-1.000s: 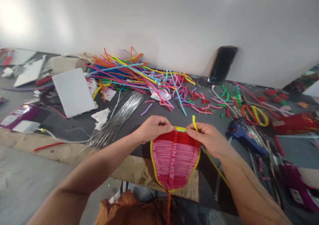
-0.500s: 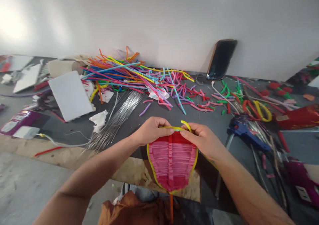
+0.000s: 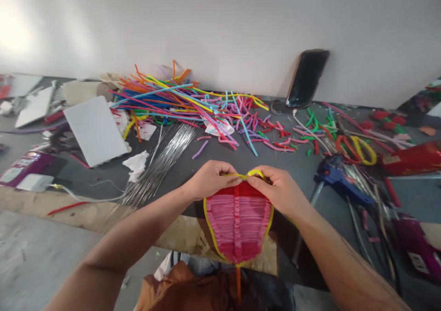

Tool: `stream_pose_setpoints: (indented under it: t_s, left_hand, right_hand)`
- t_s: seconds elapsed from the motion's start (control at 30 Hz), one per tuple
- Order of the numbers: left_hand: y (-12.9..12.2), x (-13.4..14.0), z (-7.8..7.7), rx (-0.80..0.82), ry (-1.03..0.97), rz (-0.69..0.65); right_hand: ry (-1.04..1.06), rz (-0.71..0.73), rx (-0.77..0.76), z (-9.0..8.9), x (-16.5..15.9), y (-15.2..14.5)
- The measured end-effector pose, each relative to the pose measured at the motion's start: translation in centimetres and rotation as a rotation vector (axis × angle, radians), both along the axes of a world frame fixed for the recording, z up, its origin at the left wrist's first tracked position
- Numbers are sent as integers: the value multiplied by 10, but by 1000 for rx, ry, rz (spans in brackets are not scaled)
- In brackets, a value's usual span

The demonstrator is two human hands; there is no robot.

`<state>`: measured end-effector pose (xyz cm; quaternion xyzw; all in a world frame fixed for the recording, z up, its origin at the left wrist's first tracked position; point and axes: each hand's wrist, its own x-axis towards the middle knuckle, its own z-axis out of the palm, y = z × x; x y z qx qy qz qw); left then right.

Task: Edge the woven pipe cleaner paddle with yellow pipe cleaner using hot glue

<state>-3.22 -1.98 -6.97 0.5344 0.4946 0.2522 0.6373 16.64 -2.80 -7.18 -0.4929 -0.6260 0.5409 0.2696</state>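
Note:
A pink and red leaf-shaped piece made of pipe cleaners [image 3: 237,223], edged in yellow with an orange stem [image 3: 238,283], hangs between my hands at the table's front edge. My left hand [image 3: 214,180] pinches its top edge and the yellow pipe cleaner [image 3: 257,172] there. Close beside it, my right hand [image 3: 275,184] grips the same yellow pipe cleaner, whose loose end curls up over the fingers. The thumbs nearly meet at the top centre, and the fingertips behind the piece are hidden.
Behind my hands lies a heap of coloured pipe cleaners [image 3: 165,99]. A bundle of metal wires [image 3: 168,164] and a white board [image 3: 96,132] are on the left. At right are a blue glue gun [image 3: 341,178] and a red packet [image 3: 413,158]. A phone [image 3: 308,78] leans against the wall.
The loose yellow end by my right hand has bent over and now lies lower, curled toward the top edge. My left hand keeps its pinch.

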Motion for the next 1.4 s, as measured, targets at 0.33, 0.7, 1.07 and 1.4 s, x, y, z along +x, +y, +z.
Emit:
stream_pose_setpoints:
  t_s: [0.33,0.7,1.07,1.4]
  left_hand:
    - [12,-12,2,-177,-187,169]
    - [10,-14,-1,-273,-640,70]
    - [-11,4,3,-386,-557,53]
    - [-14,5,-1,-334,-511,28]
  right_hand:
    - [12,210,-229,11,26,7]
    - [307,-394,-127,19,40,17]
    - [546,-391,-389,13,11,-18]
    - [544,-415,-325,-2,-25,-37]
